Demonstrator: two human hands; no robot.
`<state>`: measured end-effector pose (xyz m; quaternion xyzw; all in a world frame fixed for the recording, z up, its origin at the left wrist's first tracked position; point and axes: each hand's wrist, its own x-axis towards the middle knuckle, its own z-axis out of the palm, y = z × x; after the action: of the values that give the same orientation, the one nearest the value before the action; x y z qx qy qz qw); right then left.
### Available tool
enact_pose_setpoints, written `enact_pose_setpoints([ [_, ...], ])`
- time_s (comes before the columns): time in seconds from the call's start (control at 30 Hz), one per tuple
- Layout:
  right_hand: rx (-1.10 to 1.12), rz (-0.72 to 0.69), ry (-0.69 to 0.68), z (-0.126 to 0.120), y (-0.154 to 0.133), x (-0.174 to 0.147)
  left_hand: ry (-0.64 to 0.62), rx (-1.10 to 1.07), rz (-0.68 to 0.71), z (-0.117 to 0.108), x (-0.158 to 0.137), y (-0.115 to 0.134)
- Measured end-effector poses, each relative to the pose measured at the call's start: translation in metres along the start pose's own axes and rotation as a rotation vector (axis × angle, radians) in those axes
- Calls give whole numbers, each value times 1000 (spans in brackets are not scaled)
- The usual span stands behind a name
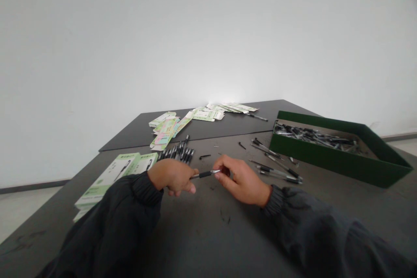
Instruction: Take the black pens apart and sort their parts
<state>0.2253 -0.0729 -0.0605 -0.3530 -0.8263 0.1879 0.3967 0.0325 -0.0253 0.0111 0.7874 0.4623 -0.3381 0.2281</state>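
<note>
A pen with a black grip and a silvery tip lies level between my two hands, above the dark table. My left hand is closed around its barrel. At the tip end, the thumb and fingertips of my right hand pinch the pen. Whether a small part sits between those fingertips is hidden. Just beyond my left hand lies a pile of assembled pens. To the right of my right hand are loose pens and pen parts, and a small black cap lies ahead between the hands.
A green box holding many pen parts stands at the right. White and green cartons are stacked at the left. Flattened cartons spread along the back, near one pen. A seam crosses the table, and a wall rises behind.
</note>
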Motion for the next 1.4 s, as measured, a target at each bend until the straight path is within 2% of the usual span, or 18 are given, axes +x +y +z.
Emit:
enact_pose_setpoints([
  [0.63, 4, -26, 3, 0, 1, -1, -1, -7, -4, 0, 0, 0],
  [0.97, -2, -1, -51, 0, 2, -1, -12, -21, -20, 0, -2, 3],
  [1.4, 18, 18, -38, 0, 0, -1, -9, -21, -10, 0, -1, 2],
])
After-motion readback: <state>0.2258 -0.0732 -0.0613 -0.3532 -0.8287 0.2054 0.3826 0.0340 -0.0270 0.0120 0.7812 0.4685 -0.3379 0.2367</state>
